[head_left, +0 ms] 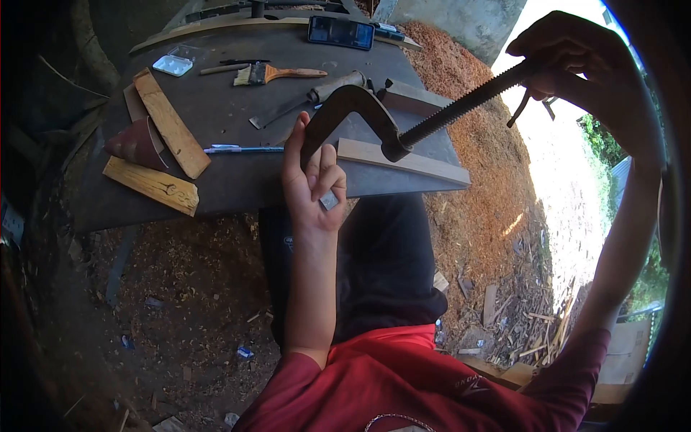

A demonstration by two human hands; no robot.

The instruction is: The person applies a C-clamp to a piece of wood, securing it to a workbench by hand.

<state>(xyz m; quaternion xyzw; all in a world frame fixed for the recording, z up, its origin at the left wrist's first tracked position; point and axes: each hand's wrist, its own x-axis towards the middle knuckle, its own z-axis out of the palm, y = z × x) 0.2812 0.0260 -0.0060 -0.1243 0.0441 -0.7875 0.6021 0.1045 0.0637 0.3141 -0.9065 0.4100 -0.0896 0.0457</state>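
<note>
A dark metal G-clamp [332, 109] is held up above the near part of the table, tilted, its long threaded screw [468, 105] rising to the right. My left hand [311, 180] is closed around the lower end of the clamp's frame, with the index finger stretched up along it. A small grey square face shows at the palm below the curled fingers. At the upper right, my right hand [586, 68] grips the far end of the screw, beside a thin bent handle bar [518, 109]. Below the clamp, a pale wood strip [403, 163] lies along the table edge.
The dark table [237, 187] holds a paintbrush [277, 73], a chisel [284, 109], a blue pen [241, 149], a phone [340, 33] and a white plastic case [173, 65]. Wood pieces [169, 122] and brown sandpaper [135, 144] lie left. Shavings [461, 72] cover the ground.
</note>
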